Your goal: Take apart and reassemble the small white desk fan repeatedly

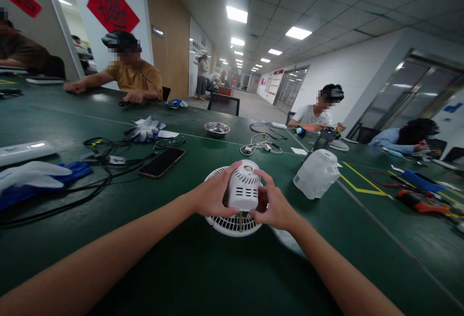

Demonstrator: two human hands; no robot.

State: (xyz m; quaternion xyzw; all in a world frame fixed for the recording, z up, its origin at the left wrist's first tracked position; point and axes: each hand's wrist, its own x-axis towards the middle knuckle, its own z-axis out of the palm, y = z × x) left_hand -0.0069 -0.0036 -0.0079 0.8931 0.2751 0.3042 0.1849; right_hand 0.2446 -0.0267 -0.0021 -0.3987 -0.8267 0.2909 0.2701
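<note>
Both my hands grip a white slotted fan motor cover (243,188) from its two sides. My left hand (213,195) has its thumb along the near lower edge and its fingers up the left side. Opposite it, my right hand (277,205) curls round the right side, some fingers hidden behind the cover. Under the cover lies a round white fan grille (232,226) on the green table. I cannot tell whether the cover touches the grille. A larger white plastic housing (317,175) stands off to the right.
Left of my hands are a black phone (162,162), cables (105,161) and blue-white gloves (32,178). Beyond are a metal bowl (216,129) and a white cable (259,146). An orange-black tool (422,201) lies at right. Several people sit around the green table (145,243).
</note>
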